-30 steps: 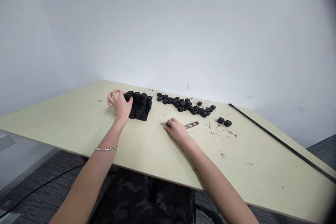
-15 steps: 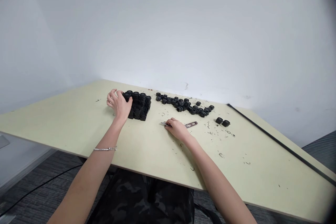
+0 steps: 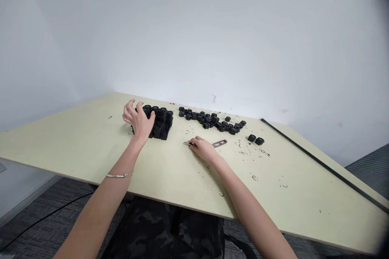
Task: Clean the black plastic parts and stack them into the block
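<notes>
My left hand [image 3: 138, 119] rests against the left side of a stacked block of black plastic parts [image 3: 159, 121] on the pale table [image 3: 75, 137]; its fingers are spread and slightly raised. My right hand [image 3: 204, 148] lies on the table with its fingers closed over a small metal cutting tool [image 3: 219, 143], whose tip pokes out to the left and whose handle sticks out to the right. A silver bracelet is on my left wrist.
A loose heap of black parts [image 3: 212, 120] runs along the far side of the table, with two separate parts [image 3: 255, 140] to its right. Small black trimmings are scattered around. A black rod [image 3: 322, 164] lies along the right edge. White walls stand close behind.
My left hand's fingers have lifted and spread from their curl on the stack. My right hand stays on the tool. The view has shifted slightly.
</notes>
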`<state>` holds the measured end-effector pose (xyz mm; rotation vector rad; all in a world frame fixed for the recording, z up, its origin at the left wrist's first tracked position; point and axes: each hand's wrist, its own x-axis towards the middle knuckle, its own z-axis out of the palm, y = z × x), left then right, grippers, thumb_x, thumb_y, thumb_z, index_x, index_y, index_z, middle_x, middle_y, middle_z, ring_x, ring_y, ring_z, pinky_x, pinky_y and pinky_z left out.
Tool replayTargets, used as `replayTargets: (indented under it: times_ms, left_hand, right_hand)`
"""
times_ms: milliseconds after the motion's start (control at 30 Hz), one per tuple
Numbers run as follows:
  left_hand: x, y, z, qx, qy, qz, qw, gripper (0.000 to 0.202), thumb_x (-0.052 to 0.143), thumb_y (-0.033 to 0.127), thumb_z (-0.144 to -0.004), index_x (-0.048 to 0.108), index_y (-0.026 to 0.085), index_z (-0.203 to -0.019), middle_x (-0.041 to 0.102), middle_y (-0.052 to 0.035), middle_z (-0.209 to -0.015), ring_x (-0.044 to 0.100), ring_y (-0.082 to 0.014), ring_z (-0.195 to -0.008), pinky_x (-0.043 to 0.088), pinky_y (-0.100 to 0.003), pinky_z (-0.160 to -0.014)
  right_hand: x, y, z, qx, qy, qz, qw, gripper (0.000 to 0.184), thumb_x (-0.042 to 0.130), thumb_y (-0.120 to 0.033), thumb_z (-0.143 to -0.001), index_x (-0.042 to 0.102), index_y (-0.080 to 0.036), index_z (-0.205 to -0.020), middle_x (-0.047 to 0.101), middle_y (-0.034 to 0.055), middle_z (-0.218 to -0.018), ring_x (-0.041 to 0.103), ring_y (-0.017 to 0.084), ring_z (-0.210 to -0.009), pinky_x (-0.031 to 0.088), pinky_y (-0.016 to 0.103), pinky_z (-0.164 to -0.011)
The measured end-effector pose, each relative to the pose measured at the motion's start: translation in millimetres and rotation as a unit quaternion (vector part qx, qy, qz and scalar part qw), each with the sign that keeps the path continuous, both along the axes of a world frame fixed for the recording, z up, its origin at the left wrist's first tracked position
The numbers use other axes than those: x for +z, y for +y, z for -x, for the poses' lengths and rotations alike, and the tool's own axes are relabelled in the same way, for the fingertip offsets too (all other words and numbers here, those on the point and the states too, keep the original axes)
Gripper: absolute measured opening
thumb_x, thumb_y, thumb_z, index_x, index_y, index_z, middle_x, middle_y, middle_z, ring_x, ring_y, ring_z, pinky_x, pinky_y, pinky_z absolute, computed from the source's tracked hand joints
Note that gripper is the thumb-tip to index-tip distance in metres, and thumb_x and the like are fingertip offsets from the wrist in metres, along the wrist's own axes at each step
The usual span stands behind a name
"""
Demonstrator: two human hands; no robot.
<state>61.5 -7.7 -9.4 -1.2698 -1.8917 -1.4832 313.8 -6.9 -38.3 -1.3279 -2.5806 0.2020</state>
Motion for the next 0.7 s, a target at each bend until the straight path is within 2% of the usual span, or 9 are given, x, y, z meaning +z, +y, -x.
replayTargets:
  times_ms: [233,433,567,700]
  left_hand:
    - [-5.8,-5.7,-37.5,-0.129,0.074,-0.026,0.989,0.033,0.055,0.022,-0.076,0.051,0.019,-0.109,0.037,-0.0152,-0.133,0.021,-0.0338,-0.132,0.011,-0.052,-0.108]
    - [-11.5,-6.6,-55.1,-0.160,0.078,-0.018,0.984,0.030,0.052,0.021,-0.077,0.053,0.021,-0.108,0.044,-0.0125,-0.129,0.026,-0.0310,-0.129,0.016,-0.049,-0.107]
    - [-13.7,-5.9,-56.9,-0.174,0.079,-0.010,0.982,0.029,0.052,0.019,-0.078,0.054,0.021,-0.107,0.047,-0.0115,-0.126,0.030,-0.0303,-0.126,0.019,-0.047,-0.106]
    - [-14.5,-6.3,-57.9,-0.173,0.099,0.011,0.980,0.030,0.052,0.020,-0.079,0.055,0.021,-0.109,0.052,-0.0101,-0.121,0.034,-0.0296,-0.122,0.022,-0.047,-0.102]
  right_hand:
    - [-2.4,1.8,2.4,-0.028,0.017,-0.011,0.999,0.017,0.050,-0.027,-0.087,0.058,-0.020,-0.100,0.062,0.0058,-0.099,0.057,0.015,-0.086,0.037,0.023,-0.069]
    - [-5.1,5.5,1.6,-0.061,0.048,-0.012,0.997,0.014,0.052,-0.016,-0.077,0.058,-0.018,-0.089,0.065,0.0050,-0.092,0.056,0.016,-0.080,0.035,0.023,-0.063]
    - [-6.5,9.5,0.0,-0.091,0.154,0.007,0.984,0.011,0.049,-0.018,-0.079,0.060,-0.019,-0.083,0.066,0.0038,-0.086,0.056,0.015,-0.076,0.037,0.023,-0.064]
    - [-6.4,14.7,-1.2,-0.134,0.322,0.063,0.935,0.012,0.055,-0.029,-0.077,0.061,-0.019,-0.078,0.067,0.0020,-0.078,0.056,0.015,-0.070,0.038,0.023,-0.061]
